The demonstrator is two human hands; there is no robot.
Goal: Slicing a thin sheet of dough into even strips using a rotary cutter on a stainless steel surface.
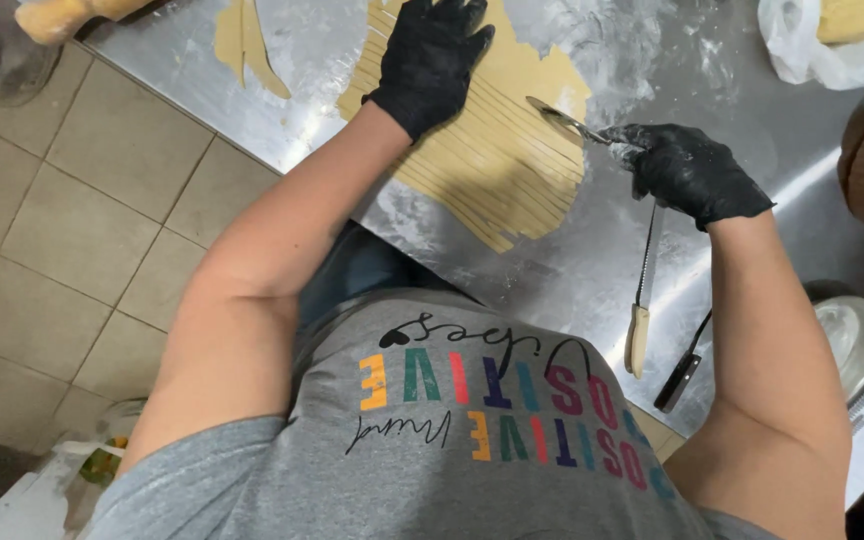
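Observation:
A rolled-out sheet of pale yellow dough (512, 150) lies on a floured steel table (742, 90), scored into several long narrow strips. My left hand (432, 55), in a black glove, presses flat on the dough's upper part. My right hand (687, 170), also in a black glove, grips a wheel cutter (562, 118) whose round blade rests on the dough's right edge.
A serrated knife with a pale handle (642, 300) and a dark-handled tool (682, 375) lie near the table's front edge. Dough offcuts (242, 45) sit at the back left, a bagged dough lump (842, 30) at the back right. Metal bowls (852, 340) stand at right. Tiled floor (72, 220) lies to the left.

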